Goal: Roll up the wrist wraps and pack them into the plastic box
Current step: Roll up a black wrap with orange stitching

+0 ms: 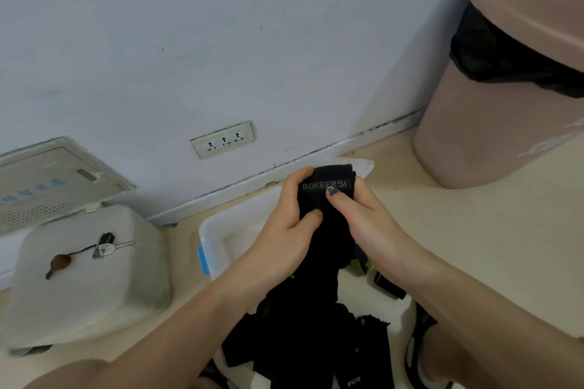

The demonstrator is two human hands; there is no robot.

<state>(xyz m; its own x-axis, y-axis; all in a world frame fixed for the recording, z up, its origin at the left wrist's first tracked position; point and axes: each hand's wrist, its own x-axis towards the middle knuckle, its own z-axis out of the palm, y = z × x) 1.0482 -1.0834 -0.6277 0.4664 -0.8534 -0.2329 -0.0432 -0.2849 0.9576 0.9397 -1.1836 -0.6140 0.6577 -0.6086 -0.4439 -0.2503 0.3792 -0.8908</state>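
Two hands grip a black wrist wrap over a white plastic box on the floor.
The left hand (289,218) and right hand (363,218) pinch the wrap (325,196), lettered BOKEERSI, above the box (215,230). More black wraps (303,341) lie below. Keys (104,246) rest on a white lid (88,278); a pink bin (505,104) stands by the wall.

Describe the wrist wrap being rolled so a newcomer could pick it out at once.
Find the white plastic box on the floor by the wall. Above it, the left hand and right hand grip a black wrist wrap, the only one showing a BOKEERSI label.
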